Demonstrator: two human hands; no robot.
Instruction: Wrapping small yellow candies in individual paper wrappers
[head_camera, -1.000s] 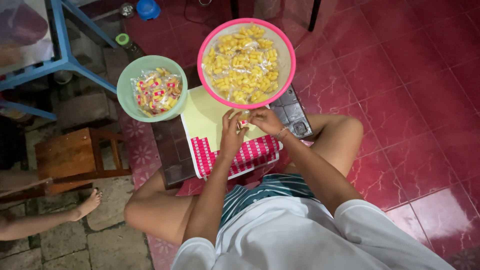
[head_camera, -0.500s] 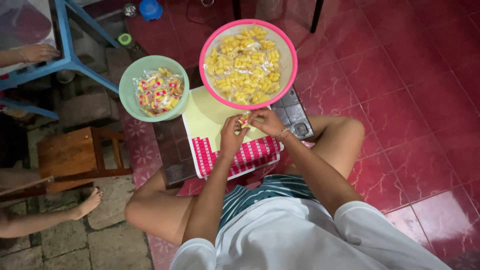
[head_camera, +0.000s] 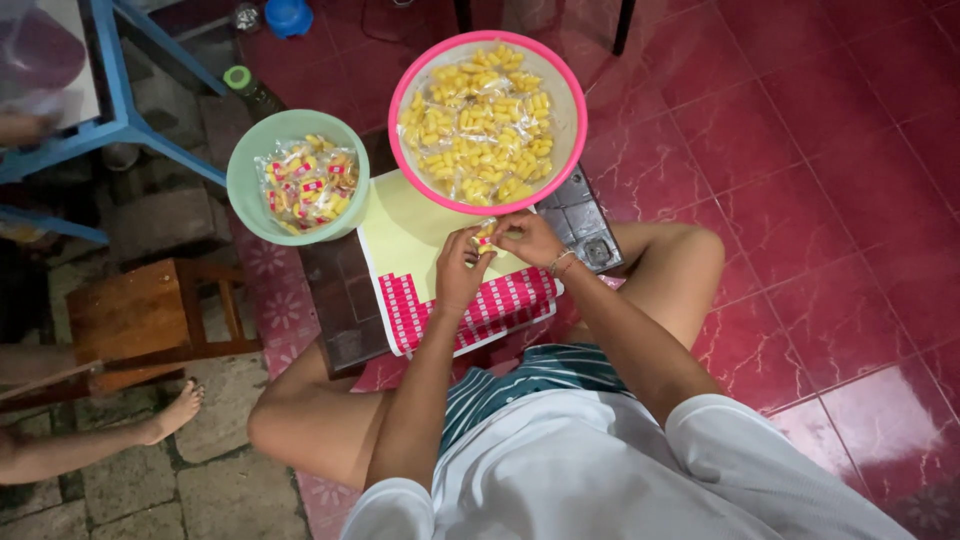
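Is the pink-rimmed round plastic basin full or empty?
Nearly full: the pink-rimmed round plastic basin holds clear packets of yellow snacks covering its bottom.

My left hand (head_camera: 462, 268) and right hand (head_camera: 530, 238) meet over the pale yellow sheet with red labels (head_camera: 420, 240), the round pink plastic basin of yellow snack packets (head_camera: 570, 100) behind them, the round green plastic bowl (head_camera: 245, 170) to its left.

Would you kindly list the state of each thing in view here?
Pink basin: well filled with yellow snack packets.
Green bowl: partly filled with labelled packets.
Small packet: pinched between both hands.
Left hand: gripping packet.
Right hand: gripping packet.
Label sheet: lying flat, partly used.
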